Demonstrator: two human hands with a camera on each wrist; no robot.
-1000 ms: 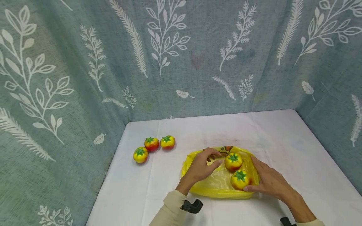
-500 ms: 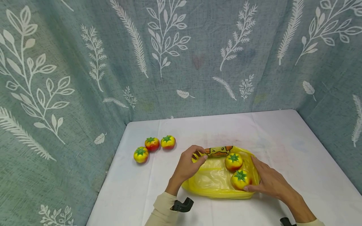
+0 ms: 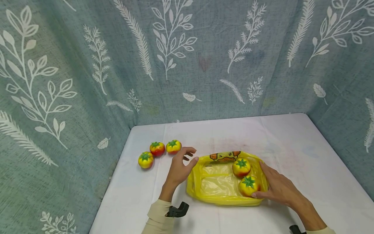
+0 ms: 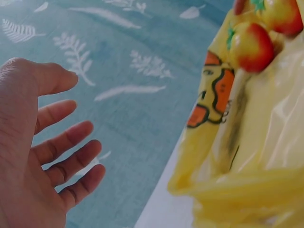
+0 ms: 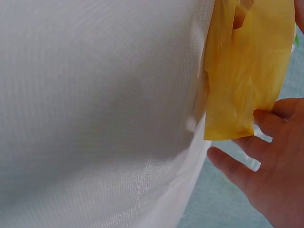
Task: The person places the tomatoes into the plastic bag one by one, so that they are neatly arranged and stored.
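Note:
A yellow plastic bag (image 3: 219, 185) with a cartoon print lies spread with its mouth up on the table. Two yellow-red tomatoes (image 3: 241, 167) with green leafy tops sit inside, at its right end. My right hand (image 3: 279, 188) holds that end, fingers against the outer side and thumb over the rim by the nearer tomato (image 3: 249, 186). Clear of the bag's left edge is my left hand (image 3: 178, 169), fingers spread and loosely bent around nothing, as the left wrist view confirms. Just beyond it stands a loose tomato (image 3: 173, 147).
Two more tomatoes, a redder one (image 3: 157, 149) and a yellower one (image 3: 145, 160), lie at the table's left side. The white-covered table (image 3: 131, 201) meets a leaf-patterned grey-green curtain (image 3: 187, 65) at the back and sides.
My left hand has moved left from over the bag, past its left edge, toward the loose tomatoes. The bag's left part and print now show more fully. My right hand has stayed put.

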